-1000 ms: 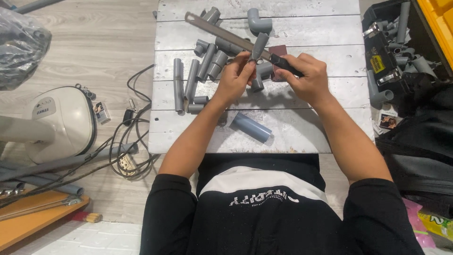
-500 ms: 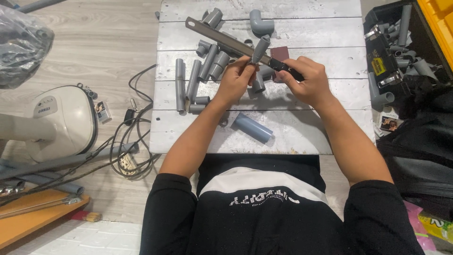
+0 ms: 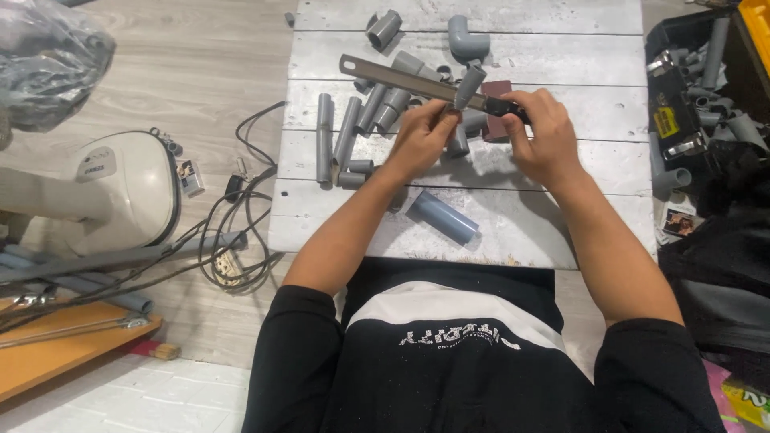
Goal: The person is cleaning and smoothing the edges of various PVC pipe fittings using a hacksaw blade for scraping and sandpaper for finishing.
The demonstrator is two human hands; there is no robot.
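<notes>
L hand (image 3: 423,138) pinches short grey pipe piece (image 3: 468,87); R hand (image 3: 544,136) fist-closed on dark handle of long metal blade (image 3: 401,78).
Pipe piece tilted upright above white plank table (image 3: 561,232), blade edge against it. Near: larger grey pipe (image 3: 443,217) lying flat. Far: grey pipe offcuts (image 3: 353,128), elbow fitting (image 3: 467,38).

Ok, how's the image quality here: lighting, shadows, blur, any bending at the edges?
Head view: even, soft light, no harsh glare on the white board; faint shadows lie under the left hand and right hand. Hands, blade and pipe piece look sharp, with no evident motion blur. Wide lens bends the floor planks and board edges toward the corners.
</notes>
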